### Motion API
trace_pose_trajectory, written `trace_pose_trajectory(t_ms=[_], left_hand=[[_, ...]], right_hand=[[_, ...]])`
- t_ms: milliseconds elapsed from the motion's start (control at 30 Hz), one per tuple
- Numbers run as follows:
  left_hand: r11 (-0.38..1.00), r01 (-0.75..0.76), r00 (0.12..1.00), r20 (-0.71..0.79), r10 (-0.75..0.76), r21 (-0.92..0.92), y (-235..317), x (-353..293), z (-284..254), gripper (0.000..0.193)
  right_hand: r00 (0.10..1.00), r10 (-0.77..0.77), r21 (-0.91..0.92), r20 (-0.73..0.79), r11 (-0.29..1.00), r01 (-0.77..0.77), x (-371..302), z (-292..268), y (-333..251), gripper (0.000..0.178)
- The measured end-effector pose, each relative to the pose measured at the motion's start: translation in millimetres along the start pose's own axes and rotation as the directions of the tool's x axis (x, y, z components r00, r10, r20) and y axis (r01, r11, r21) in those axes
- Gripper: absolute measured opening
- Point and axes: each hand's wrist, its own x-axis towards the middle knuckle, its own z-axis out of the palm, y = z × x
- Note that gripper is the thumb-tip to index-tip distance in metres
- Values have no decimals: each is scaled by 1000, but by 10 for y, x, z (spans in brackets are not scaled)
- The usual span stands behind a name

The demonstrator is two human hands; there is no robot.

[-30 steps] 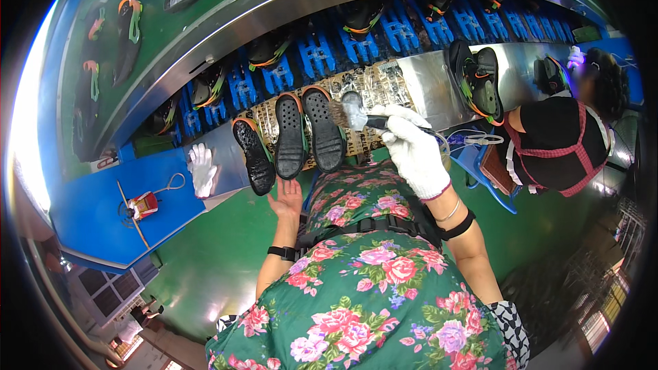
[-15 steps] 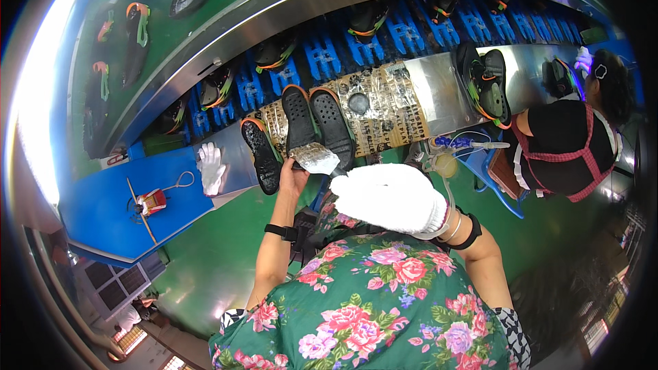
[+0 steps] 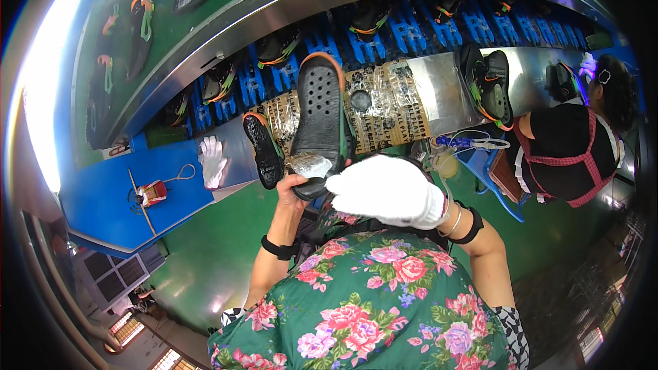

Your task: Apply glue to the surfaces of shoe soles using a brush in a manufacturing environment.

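Note:
My bare left hand (image 3: pixel 291 190) grips the near end of a black shoe sole (image 3: pixel 320 106), which has an orange rim and several small holes. The sole is raised off the bench toward me. My right hand (image 3: pixel 387 192) wears a white glove, closed round a flat brush (image 3: pixel 310 164) with a whitish ferrule. The brush's head lies over the near part of the sole; whether it touches cannot be told. Partly hidden behind the raised sole is a second sole (image 3: pixel 350 136). Left of them rests a third sole (image 3: pixel 262 151) with a dark, glossy inner face.
Printed brown cardboard (image 3: pixel 391 106) covers part of the metal bench. Beyond runs a conveyor with blue racks (image 3: pixel 409 33) carrying shoes. On the left are a white glove (image 3: pixel 212 162) and a blue table (image 3: pixel 110 195). A shoe pair (image 3: pixel 485 89) and a co-worker (image 3: pixel 569 140) are on the right.
My left hand has lifted the sole from the cardboard and brought it nearer. My gloved hand and the brush have shifted slightly left and down, over the sole's near end.

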Motion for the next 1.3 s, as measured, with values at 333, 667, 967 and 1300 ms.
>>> trace_pose_trajectory(t_ms=[333,667,967,1300], left_hand=[[986,128,943,294,-154,107,7,196,857,100],[928,287,898,403,-175,-237,-49,302,1149,95],[847,493,845,341,-412,-199,-150,199,1207,102],[810,496,846,385,-369,-313,-149,169,1172,100]], right_hand=[[869,168,322,-464,947,-11,24,-151,281,19],[898,247,300,-364,944,-138,-46,-259,221,20],[912,307,399,-271,898,-184,-111,-713,405,18],[866,104,-43,-489,989,-143,-128,-649,131,14]])
